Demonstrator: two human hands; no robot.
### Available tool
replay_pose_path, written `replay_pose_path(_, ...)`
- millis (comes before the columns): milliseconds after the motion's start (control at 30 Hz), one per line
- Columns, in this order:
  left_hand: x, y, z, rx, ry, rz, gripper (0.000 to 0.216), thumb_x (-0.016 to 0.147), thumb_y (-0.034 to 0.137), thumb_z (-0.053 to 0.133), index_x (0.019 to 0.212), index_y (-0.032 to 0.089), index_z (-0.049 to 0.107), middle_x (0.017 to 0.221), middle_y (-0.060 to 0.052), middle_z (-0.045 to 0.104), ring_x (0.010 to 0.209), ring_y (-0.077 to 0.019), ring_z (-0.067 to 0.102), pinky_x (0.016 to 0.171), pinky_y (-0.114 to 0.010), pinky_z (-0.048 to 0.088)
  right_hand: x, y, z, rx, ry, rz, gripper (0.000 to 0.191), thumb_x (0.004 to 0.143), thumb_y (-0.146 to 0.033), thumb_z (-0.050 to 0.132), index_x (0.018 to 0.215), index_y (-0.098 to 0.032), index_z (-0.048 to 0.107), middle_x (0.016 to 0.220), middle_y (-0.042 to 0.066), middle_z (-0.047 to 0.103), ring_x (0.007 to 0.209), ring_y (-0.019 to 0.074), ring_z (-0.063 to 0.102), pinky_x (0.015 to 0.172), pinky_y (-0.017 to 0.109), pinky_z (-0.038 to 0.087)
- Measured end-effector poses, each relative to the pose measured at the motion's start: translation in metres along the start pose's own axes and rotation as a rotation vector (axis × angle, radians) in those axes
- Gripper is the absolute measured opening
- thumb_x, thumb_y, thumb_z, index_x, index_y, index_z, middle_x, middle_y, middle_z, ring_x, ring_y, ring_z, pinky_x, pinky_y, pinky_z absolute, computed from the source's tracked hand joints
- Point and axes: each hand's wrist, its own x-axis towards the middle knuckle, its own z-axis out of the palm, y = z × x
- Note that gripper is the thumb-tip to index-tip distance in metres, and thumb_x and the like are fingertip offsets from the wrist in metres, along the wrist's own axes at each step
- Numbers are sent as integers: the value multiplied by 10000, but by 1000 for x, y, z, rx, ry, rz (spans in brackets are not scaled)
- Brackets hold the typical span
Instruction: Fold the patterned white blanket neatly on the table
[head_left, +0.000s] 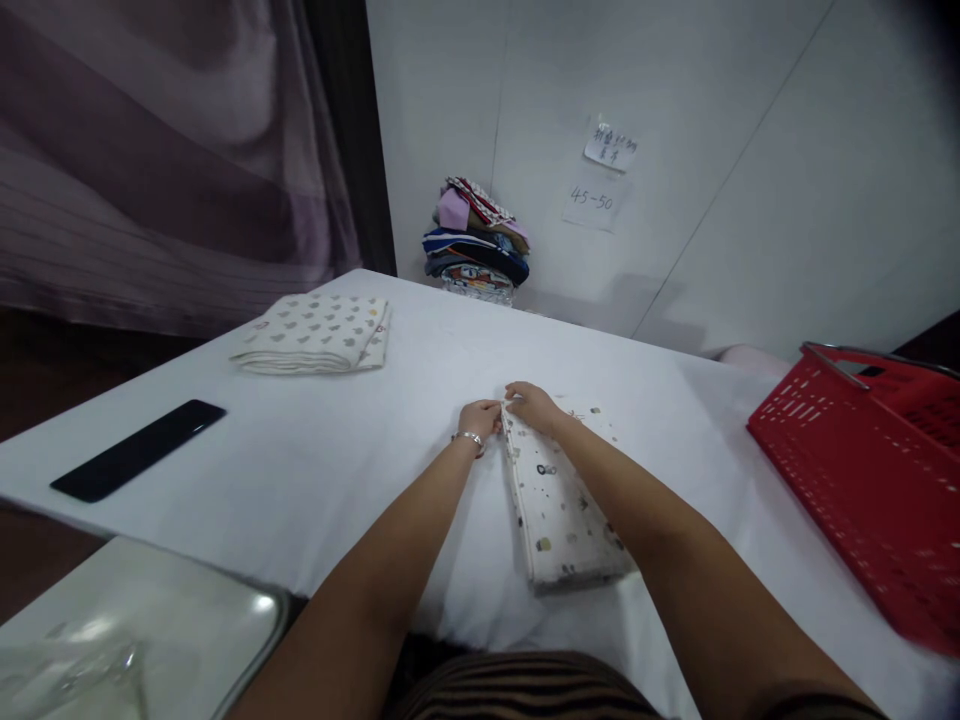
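A folded white cloth [564,505] with a small scattered print lies lengthwise before me on the white-covered table. At its far left corner, my left hand [480,420] pinches the edge from the left side; a silver bracelet circles that wrist. My right hand [534,408] reaches over the cloth, its fingers closed on the same corner close to the left fingertips. The right forearm hides part of the cloth's right side. Farther left on the table rests another folded cloth [315,335], white with rows of grey motifs.
A long black flat object [139,450] lies at the table's left. On the right stands a red plastic basket [862,490] with metal handles. Behind the table, folded fabrics [476,245] are stacked against the wall, near paper notes [592,195]. A curtain [165,160] hangs at left.
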Motion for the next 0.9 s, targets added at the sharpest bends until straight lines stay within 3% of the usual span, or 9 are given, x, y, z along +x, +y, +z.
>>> replay_pose_path(467, 6, -2, -2, 28, -43, -5, 233, 792, 199, 553, 974, 130, 680, 694, -16, 676, 459, -62, 549, 473, -172, 453, -11, -4, -1, 94, 6, 13, 131, 661, -110, 596, 760, -189, 563, 1167, 60, 593, 1039, 177, 566, 900, 316, 428)
replay_pose_path(900, 19, -15, 4, 121, 7, 42, 202, 731, 217, 596, 889, 149, 704, 515, 16, 596, 408, -75, 500, 436, -177, 382, -5, -1, 0, 177, 29, 107, 96, 663, -151, 596, 747, -197, 585, 1056, 32, 646, 968, 181, 595, 878, 338, 436)
